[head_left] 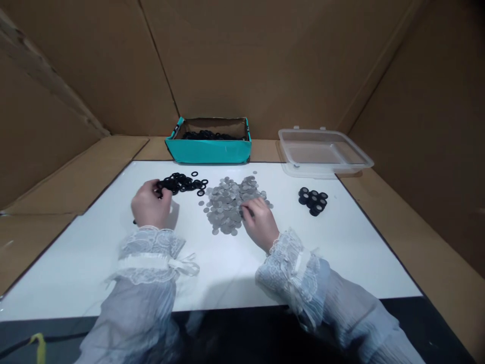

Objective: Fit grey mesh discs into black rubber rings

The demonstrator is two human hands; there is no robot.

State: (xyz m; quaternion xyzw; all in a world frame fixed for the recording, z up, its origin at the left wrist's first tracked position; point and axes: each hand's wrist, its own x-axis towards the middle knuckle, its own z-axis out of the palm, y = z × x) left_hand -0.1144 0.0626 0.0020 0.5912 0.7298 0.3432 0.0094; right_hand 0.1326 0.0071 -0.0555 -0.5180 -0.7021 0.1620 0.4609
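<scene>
My left hand (151,205) is at the left end of a pile of black rings (184,182), with its fingers closed. Between its thumb and fingertips shows black rubber-like ring material, partly hidden by the hand. On the right side of a heap of thin silver discs (225,207), my right hand (259,222) has its thumb and forefinger pinched together on what looks like one silver disc. Farther right stands a cluster of black rings with grey discs set in them (313,199), apart from both hands.
Behind the white work surface (212,268) stands a teal box (212,151) holding many more black rings. A clear plastic container (326,164) sits at the back right. Cardboard walls (265,65) enclose the back and sides. A small dark piece lies beside my left wrist.
</scene>
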